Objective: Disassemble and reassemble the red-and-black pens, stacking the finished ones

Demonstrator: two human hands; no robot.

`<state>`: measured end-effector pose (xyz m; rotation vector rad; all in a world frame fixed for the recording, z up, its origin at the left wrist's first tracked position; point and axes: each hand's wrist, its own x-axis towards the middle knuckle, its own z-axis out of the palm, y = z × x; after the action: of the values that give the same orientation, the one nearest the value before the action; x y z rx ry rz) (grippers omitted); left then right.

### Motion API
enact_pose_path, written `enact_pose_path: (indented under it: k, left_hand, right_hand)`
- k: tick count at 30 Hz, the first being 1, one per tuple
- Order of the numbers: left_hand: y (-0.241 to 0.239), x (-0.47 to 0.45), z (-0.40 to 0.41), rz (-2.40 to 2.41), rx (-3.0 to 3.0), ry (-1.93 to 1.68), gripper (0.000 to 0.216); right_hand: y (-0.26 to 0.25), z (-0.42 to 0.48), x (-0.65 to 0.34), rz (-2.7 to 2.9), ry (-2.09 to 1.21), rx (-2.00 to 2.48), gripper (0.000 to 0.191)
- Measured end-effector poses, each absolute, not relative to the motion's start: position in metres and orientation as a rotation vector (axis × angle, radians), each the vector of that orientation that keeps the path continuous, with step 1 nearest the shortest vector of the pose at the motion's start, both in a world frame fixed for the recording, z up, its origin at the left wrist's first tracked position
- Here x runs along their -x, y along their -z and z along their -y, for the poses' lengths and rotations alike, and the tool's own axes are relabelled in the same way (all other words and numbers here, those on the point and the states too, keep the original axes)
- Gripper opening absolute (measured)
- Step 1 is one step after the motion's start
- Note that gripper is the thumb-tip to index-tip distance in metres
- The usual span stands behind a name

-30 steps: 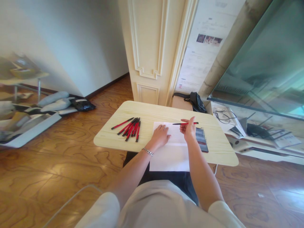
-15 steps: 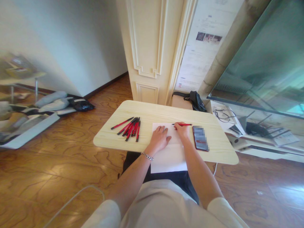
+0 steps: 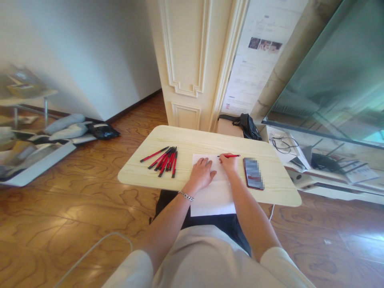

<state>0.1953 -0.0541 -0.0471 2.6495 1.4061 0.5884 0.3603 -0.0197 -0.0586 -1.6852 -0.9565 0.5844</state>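
A sheet of white paper lies on the pale wood-grain table, its near end hanging past the edge. Spread on the paper's left side, my left hand rests with fingers stretched out; it holds nothing. My right hand is closed around a red and black pen, its dark tip pointing left near the top of the sheet. Whether the tip touches the paper I cannot tell. To the left sits a loose pile of several similar red and black pens.
A smartphone lies on the table right of my right hand. Beyond the table are a black bag and a low white cabinet with papers and cables. A white box of packages stands on the floor at left.
My right hand, with the pen, has shifted very slightly left over the paper. My left hand stays flat in place. The pile of pens and the phone look the same.
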Motion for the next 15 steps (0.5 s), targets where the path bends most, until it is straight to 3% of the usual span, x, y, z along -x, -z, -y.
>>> enact_pose_path:
  k: [8,13,15]
  left_hand:
    - [0.046,-0.194,0.051,-1.393,-2.662,-0.582,0.049]
    - [0.051,-0.194,0.049,-1.375,-2.668,-0.551,0.05]
    - [0.053,-0.193,0.049,-1.355,-2.667,-0.553,0.049]
  right_hand:
    - [0.042,0.024,-0.363,0.706,-0.729,1.294,0.025]
    - [0.024,0.035,-0.37,0.57,-0.88,0.917,0.017]
    - [0.016,0.042,-0.372,0.611,-0.967,0.833,0.027]
